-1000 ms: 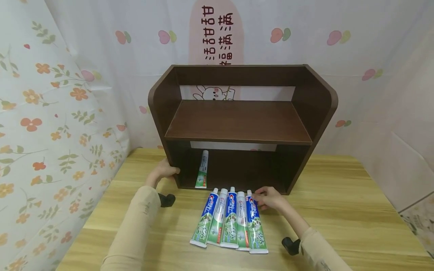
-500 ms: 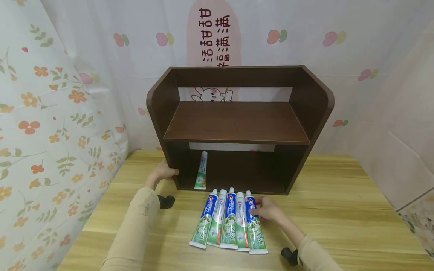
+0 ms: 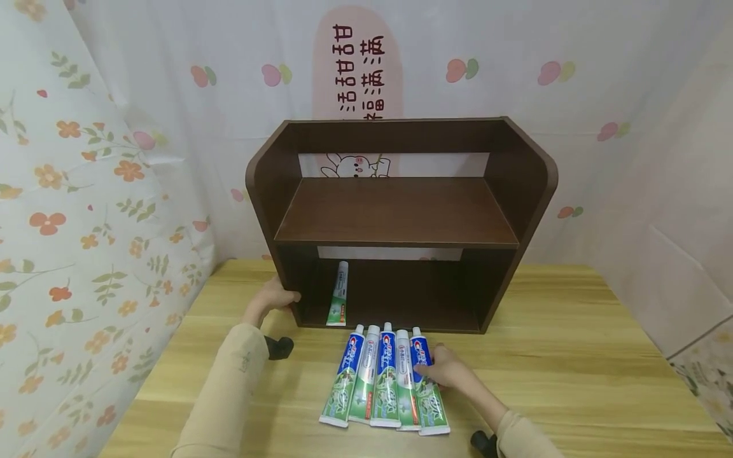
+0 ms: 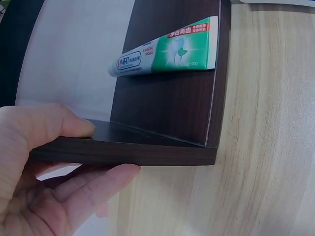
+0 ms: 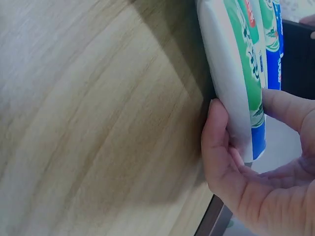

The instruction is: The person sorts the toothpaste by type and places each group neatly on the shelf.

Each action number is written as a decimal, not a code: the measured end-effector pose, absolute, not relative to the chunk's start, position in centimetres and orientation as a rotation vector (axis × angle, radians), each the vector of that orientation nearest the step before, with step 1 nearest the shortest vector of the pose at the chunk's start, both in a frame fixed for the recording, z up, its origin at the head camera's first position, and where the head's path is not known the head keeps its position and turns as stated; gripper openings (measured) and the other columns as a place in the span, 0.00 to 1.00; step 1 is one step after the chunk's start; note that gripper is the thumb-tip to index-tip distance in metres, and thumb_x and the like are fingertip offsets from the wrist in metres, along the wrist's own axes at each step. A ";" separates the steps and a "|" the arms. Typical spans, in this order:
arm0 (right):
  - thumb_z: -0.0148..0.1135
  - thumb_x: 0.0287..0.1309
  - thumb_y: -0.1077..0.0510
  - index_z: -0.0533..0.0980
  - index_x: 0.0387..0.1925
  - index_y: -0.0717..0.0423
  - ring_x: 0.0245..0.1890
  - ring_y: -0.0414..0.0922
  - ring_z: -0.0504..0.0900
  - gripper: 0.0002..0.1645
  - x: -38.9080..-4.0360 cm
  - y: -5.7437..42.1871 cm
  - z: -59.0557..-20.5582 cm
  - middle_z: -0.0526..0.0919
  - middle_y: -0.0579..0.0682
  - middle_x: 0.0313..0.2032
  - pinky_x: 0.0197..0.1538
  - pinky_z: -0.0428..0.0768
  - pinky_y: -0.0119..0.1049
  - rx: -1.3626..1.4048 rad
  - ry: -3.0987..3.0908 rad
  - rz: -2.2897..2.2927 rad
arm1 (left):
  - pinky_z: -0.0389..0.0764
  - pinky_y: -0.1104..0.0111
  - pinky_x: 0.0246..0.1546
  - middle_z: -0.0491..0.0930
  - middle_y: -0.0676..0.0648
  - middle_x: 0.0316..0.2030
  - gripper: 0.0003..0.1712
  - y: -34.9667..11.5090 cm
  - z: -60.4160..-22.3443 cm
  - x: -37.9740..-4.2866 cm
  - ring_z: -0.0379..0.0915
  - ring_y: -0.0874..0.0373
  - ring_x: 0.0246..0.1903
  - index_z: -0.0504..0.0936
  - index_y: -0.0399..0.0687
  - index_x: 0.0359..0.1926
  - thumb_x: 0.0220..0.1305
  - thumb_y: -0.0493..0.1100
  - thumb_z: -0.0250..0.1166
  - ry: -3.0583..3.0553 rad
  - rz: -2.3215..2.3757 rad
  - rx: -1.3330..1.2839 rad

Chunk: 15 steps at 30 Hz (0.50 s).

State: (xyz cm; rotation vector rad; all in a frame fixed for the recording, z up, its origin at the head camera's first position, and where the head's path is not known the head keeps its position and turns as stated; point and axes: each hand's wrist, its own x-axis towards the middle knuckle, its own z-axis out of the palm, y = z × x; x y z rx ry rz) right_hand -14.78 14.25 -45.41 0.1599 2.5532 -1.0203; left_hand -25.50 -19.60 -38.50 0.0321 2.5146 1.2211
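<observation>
My left hand (image 3: 270,298) grips the left side panel of a dark brown two-tier shelf (image 3: 395,213). In the left wrist view the thumb lies on the panel's inner face and the fingers are outside it. My right hand (image 3: 449,369) pinches the upper part of a blue and green toothpaste tube (image 3: 432,410), rightmost of several on the table. The right wrist view shows the thumb and fingers (image 5: 216,132) on opposite sides of this tube. Beside it lies a white and green toothpaste tube (image 3: 408,397). Another white and green toothpaste tube (image 4: 172,46) rests on the lower tier, at the left.
Farther left in the row are a middle blue tube (image 3: 386,397), a white and green tube (image 3: 364,391) and a leftmost blue tube (image 3: 341,391). They lie on a wood-grain table (image 3: 572,356), caps toward the shelf. A patterned curtain (image 3: 601,95) hangs behind.
My right hand has moved down along the rightmost toothpaste tube from its cap end, and its fingers have closed round it. My left hand keeps its grip on the shelf. The view has tilted slightly.
</observation>
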 end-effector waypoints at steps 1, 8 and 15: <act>0.61 0.54 0.56 0.69 0.40 0.71 0.25 0.44 0.73 0.22 -14.7 14.2 -45.4 0.73 0.55 0.28 0.25 0.76 0.33 0.157 2.555 -1.026 | 0.80 0.56 0.43 0.61 0.26 0.59 0.40 -19.6 -38.5 -25.5 0.75 0.38 0.47 0.47 0.32 0.67 0.55 0.32 0.54 2.515 1.215 0.036; 0.63 0.52 0.57 0.67 0.34 0.67 0.21 0.43 0.71 0.18 -14.7 14.1 -45.5 0.71 0.54 0.26 0.21 0.74 0.31 0.165 2.589 -1.056 | 0.80 0.55 0.43 0.62 0.26 0.58 0.38 -19.7 -38.5 -25.6 0.75 0.38 0.47 0.51 0.31 0.65 0.54 0.31 0.53 2.509 1.233 0.067; 0.64 0.51 0.58 0.67 0.34 0.66 0.21 0.43 0.71 0.18 -15.0 14.3 -45.5 0.71 0.54 0.26 0.20 0.72 0.30 0.181 2.599 -1.044 | 0.80 0.56 0.42 0.62 0.27 0.59 0.36 -19.7 -38.5 -25.6 0.74 0.38 0.47 0.53 0.31 0.65 0.54 0.31 0.53 2.509 1.242 0.093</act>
